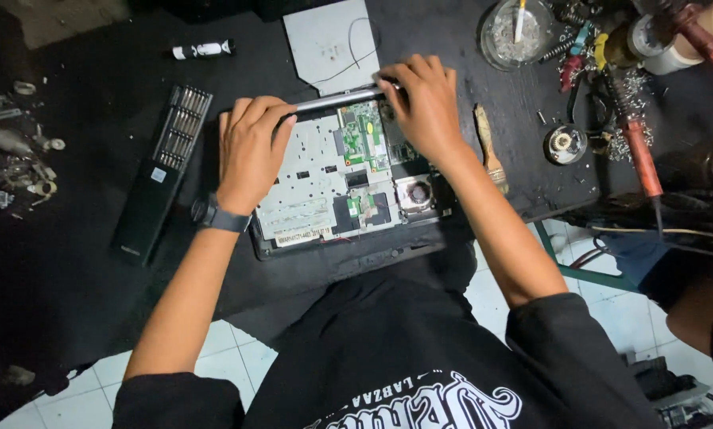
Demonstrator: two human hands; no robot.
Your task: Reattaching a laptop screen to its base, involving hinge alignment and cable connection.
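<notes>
An opened laptop base (325,171) lies on the black workbench, its silver inner plate, green circuit board (364,135) and small round fan (417,193) exposed. My left hand (249,147) rests on the left part of the base, fingers curled over the silver hinge bar (337,99) at the far edge. My right hand (428,103) grips the right end of that bar. A dark watch sits on my left wrist.
A black screwdriver-bit case (162,171) lies open left of the laptop. A grey flat panel (330,44) sits beyond it. A brush (488,147), a glass dish (515,32), a red-handled tool (639,147) and loose screws crowd the right side. Metal scraps lie far left.
</notes>
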